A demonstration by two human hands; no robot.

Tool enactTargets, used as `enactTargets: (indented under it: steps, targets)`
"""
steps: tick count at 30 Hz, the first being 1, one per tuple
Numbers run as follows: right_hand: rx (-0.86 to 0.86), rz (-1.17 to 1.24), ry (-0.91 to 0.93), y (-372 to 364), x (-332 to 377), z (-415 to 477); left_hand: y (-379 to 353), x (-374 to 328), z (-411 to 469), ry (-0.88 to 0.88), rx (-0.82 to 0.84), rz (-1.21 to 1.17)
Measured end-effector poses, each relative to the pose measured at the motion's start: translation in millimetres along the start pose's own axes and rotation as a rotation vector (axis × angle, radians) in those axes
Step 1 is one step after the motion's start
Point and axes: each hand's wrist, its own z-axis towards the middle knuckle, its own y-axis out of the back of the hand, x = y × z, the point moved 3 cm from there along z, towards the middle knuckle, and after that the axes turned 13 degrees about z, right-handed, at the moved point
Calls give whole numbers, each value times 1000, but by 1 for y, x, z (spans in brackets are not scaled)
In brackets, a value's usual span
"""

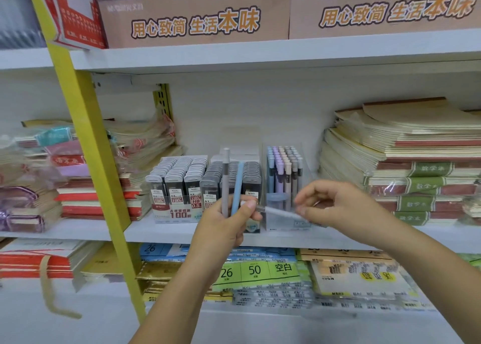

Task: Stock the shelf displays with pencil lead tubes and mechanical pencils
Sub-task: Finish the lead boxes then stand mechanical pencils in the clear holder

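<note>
My left hand (229,221) grips two upright mechanical pencils, a grey one (225,177) and a blue one (238,187), in front of the lead tube displays. My right hand (335,203) pinches the end of a third, pale pencil (279,211) that lies nearly level between both hands; its other end touches my left thumb. Behind stand two display boxes of pencil lead tubes, one on the left (179,179) and a darker one (250,177) beside it. A clear holder of pastel mechanical pencils (285,171) stands to their right on the middle shelf (166,230).
Stacks of notebooks (406,161) fill the shelf to the right, and wrapped notebook piles (78,182) lie to the left. A yellow upright post (88,140) crosses the left side. Brown cartons (197,18) sit on the upper shelf. Paper packs (260,270) lie on the lower shelf.
</note>
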Motion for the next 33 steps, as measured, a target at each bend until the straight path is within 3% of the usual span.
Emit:
enactTargets:
  steps: [4,8,13,16,23,33]
  targets:
    - [29,-67,155,-17,18,-1,-7,-13,4,-52,36,106]
    - [8,-78,176,-17,18,1,-15,-15,4,-68,62,98]
    - [-332,62,413,35,34,8,-15,-1,7,-18,40,57]
    - [-405,-10,510,45,37,18,-16,4,8,-21,50,85]
    - [-297,-219,403,31,-1,42,-16,8,10,-53,59,167]
    - [-292,-227,371,29,-15,46,-16,14,13,-23,100,72]
